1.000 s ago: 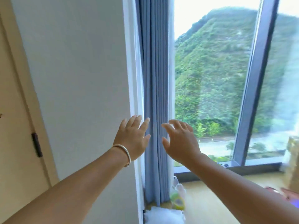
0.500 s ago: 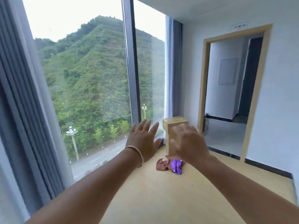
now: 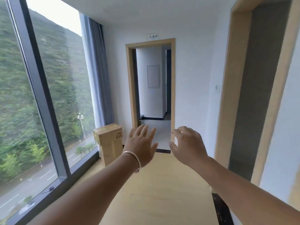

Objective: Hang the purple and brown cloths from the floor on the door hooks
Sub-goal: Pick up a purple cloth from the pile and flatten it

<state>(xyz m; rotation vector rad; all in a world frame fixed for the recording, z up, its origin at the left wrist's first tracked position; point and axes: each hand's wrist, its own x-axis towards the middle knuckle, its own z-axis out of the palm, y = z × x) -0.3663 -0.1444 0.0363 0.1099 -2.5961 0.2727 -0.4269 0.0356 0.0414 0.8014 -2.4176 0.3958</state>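
In mid-air ahead of the camera, both arms are stretched forward over the floor (image 3: 155, 189), backs of the hands facing up.

Left hand (image 3: 141, 144): fingers straight and spread, thumb out to the side, nothing in it. A thin metal bangle (image 3: 134, 157) sits on its wrist.

Right hand (image 3: 189, 143): fingers loosely bent downward and apart, thumb angled inward, nothing in it. The two hands are level with each other and apart, with a gap between the thumbs.

Purple and brown cloths: neither shows in this view. The stretch of floor beyond the wrists is covered by the hands and forearms, so I cannot tell where the cloths lie. Door hooks: none can be made out.

Surroundings: light wood floor running forward to an open doorway (image 3: 151, 82) with a pale wood frame; a small sign (image 3: 153, 36) is fixed on the wall above it, text too small to read. Through the doorway, a white corridor with a dark skirting strip. To the left, a large window (image 3: 40, 95) with a dark frame, green hillside and a road outside. A grey-blue curtain (image 3: 100, 75) hangs at the window's far end. An upright cardboard box (image 3: 110, 143) with a round printed logo stands on the floor near the curtain, beside the window. To the right, a second wood-framed opening (image 3: 253, 88), dark inside, and a wall switch (image 3: 217, 89) just beside it.
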